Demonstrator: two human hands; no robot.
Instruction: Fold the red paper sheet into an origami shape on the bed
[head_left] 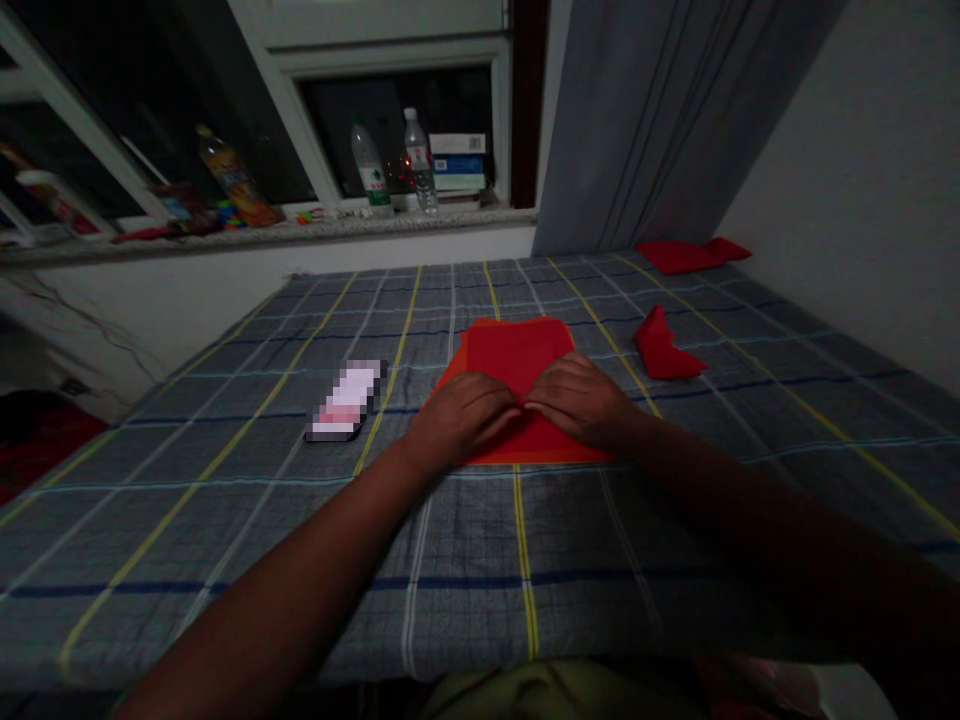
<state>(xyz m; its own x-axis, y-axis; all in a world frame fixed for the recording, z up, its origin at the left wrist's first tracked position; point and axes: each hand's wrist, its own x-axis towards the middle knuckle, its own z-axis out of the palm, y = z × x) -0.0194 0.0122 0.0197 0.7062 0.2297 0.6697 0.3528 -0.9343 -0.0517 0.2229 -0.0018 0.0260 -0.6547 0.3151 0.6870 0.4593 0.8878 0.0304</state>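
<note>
A red sheet of paper [517, 355] lies on the grey checked bedsheet [525, 560] in front of me, partly folded toward its middle. My left hand [459, 415] presses down on its left side with the fingers curled onto the paper. My right hand [581, 400] presses on the right side, fingertips meeting the left hand's at the centre fold. Both hands hide the lower middle of the sheet.
A phone [346, 400] lies left of the paper. A folded red paper piece [664, 348] sits to the right, and more red pieces [690, 254] lie by the grey curtain [660, 120]. Bottles [369, 165] and books [457, 160] stand on the window sill.
</note>
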